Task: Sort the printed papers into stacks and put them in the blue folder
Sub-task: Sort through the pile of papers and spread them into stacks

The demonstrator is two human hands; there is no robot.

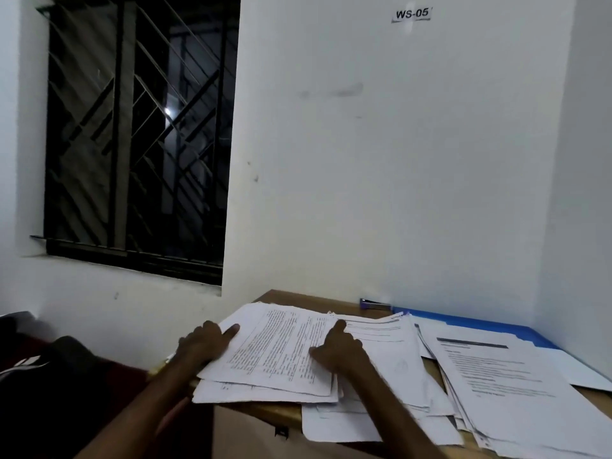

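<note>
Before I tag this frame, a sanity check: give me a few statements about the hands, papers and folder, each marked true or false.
1. The left hand and right hand both touch the left paper pile. True.
2. The blue folder lies at the near edge of the desk. False: it lies by the far wall, partly under papers.
3. The wall label reads WS-03. False: it reads WS-05.
4. The right pile's top sheet is blank. False: it carries print under a dark heading bar.
5. Some loose sheets overhang the desk's near edge. True.
</note>
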